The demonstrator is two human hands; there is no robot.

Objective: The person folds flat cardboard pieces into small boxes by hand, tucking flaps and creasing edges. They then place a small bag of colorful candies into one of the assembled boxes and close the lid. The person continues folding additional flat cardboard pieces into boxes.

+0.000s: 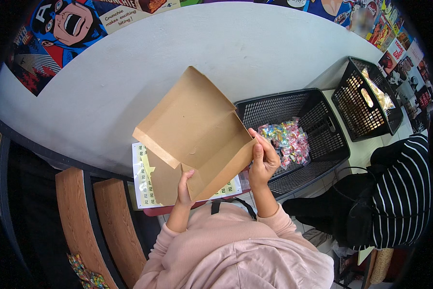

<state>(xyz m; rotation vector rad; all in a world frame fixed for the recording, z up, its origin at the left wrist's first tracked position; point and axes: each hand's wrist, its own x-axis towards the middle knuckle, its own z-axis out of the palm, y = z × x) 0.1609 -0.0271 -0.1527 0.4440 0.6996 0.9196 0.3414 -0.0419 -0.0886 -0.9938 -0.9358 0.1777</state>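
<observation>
Between my two hands I hold a brown cardboard box point(220, 147), tilted, with its lid point(187, 108) raised away from me. Nothing lies inside the part that shows. My left hand point(184, 188) grips the near left corner, thumb on the inner side of the wall. At the right end my right hand point(263, 160) holds the side wall, its thumb up and fingers along the outer face. Beneath the box a white sheet point(140, 178) with rows of small yellowish labels is partly covered.
Right of the box stands a black plastic basket point(339, 144) with several candy packets point(293, 142). A smaller black basket point(356, 96) holds gold-coloured packets. A person in a striped top point(402, 192) is close on my right. Wooden steps point(76, 212) lie left; a white wall point(129, 77) rises ahead.
</observation>
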